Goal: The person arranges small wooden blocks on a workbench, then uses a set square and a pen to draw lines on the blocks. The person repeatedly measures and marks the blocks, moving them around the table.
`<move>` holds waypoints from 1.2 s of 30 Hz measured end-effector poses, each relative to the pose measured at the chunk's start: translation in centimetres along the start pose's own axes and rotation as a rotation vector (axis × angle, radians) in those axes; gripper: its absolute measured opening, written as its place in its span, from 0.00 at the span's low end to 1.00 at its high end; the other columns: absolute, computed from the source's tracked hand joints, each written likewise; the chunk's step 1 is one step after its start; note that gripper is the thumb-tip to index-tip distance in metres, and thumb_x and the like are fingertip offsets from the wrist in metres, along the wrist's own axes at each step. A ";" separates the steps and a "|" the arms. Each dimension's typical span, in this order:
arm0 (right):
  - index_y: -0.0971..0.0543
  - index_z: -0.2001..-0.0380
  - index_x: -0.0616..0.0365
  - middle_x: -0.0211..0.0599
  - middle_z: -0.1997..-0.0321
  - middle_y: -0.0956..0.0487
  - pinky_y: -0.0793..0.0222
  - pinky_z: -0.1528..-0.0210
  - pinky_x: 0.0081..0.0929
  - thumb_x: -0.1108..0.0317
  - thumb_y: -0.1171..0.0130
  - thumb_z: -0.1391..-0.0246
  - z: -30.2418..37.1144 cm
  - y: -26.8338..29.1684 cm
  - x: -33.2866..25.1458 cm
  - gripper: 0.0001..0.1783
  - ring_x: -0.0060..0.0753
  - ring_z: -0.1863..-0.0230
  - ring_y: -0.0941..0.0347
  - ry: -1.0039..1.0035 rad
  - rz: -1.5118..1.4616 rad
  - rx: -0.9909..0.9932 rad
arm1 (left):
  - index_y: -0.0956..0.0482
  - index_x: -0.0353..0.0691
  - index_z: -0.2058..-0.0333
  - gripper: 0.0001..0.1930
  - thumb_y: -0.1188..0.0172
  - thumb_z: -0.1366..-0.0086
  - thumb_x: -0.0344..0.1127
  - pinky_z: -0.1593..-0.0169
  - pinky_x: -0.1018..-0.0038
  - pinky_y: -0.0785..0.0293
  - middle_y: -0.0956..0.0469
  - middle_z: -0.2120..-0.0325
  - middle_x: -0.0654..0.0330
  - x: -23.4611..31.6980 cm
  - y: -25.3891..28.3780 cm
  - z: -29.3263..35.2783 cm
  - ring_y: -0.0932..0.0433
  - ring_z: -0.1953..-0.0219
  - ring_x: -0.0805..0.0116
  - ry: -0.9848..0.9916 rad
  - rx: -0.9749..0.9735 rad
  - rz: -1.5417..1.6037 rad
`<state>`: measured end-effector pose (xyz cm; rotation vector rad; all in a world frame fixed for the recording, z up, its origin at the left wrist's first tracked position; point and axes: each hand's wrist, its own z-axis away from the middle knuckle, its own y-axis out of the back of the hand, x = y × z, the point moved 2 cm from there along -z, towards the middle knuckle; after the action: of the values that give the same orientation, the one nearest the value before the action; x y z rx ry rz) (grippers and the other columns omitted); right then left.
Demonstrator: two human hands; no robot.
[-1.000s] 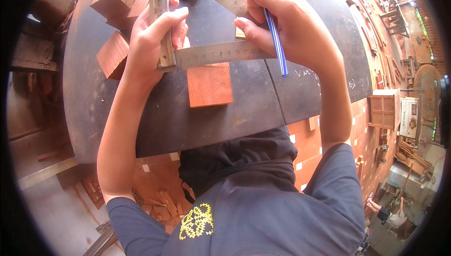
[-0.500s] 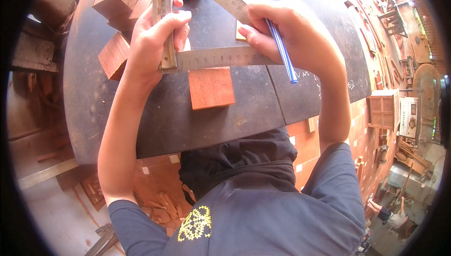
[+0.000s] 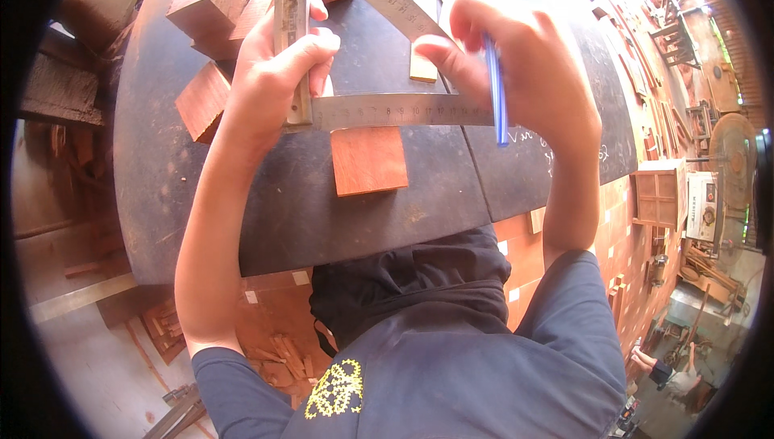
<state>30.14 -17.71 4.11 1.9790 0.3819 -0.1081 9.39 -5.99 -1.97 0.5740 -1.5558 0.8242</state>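
Note:
My left hand (image 3: 274, 76) is closed around the thick stock of a metal set square (image 3: 363, 110), held raised over the dark table. Its two graduated blades run from the stock toward my right hand (image 3: 536, 76), one across and one slanting. That hand has a blue-and-white pen (image 3: 497, 104) tucked among its fingers, tip pointing down. Its thumb is at the end of the slanting blade; whether it touches the metal I cannot tell. Just below the cross blade sits a reddish wooden block (image 3: 369, 163), partly covered by it along its far edge.
More wooden blocks (image 3: 208, 0) stand at the table's left, beside my left forearm. A thin pale strip (image 3: 422, 68) lies beyond the square. The dark tabletop (image 3: 322, 233) bears white handwriting at right. Past it are a wooden cabinet (image 3: 659, 193) and a distant person (image 3: 681, 378).
My right thumb and fingers have loosened from the square's far corner and spread apart, and the pen has turned more upright. My left hand keeps its grip; the view has shifted slightly.

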 end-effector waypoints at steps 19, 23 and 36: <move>0.18 0.76 0.65 0.37 0.79 0.22 0.29 0.72 0.25 0.62 0.43 0.32 0.7 -2.2 -4.6 0.20 0.29 0.77 0.24 0.123 -0.680 0.047 | 0.30 0.39 0.52 0.14 0.40 0.34 0.30 0.66 0.82 0.32 0.27 0.72 0.68 -0.2 0.7 -0.1 0.28 0.71 0.81 0.093 -0.020 -0.046; 0.20 0.78 0.64 0.34 0.80 0.22 0.31 0.73 0.24 0.56 0.44 0.30 0.8 -3.3 -4.5 0.25 0.26 0.77 0.25 -0.040 -0.785 0.007 | 0.30 0.39 0.51 0.15 0.39 0.34 0.31 0.62 0.82 0.30 0.26 0.68 0.66 -0.3 0.9 -0.1 0.26 0.66 0.80 0.080 0.033 -0.080; 0.20 0.79 0.61 0.37 0.82 0.25 0.33 0.75 0.27 0.63 0.43 0.32 0.6 -3.6 -4.6 0.21 0.32 0.80 0.28 0.078 -0.704 0.013 | 0.32 0.38 0.50 0.15 0.42 0.34 0.28 0.70 0.83 0.36 0.29 0.74 0.69 -0.5 0.5 -0.1 0.33 0.75 0.82 0.072 -0.027 -0.019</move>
<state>24.71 -17.87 1.89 1.7829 1.1168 -0.4782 9.12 -5.64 -2.50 0.5332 -1.4921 0.7995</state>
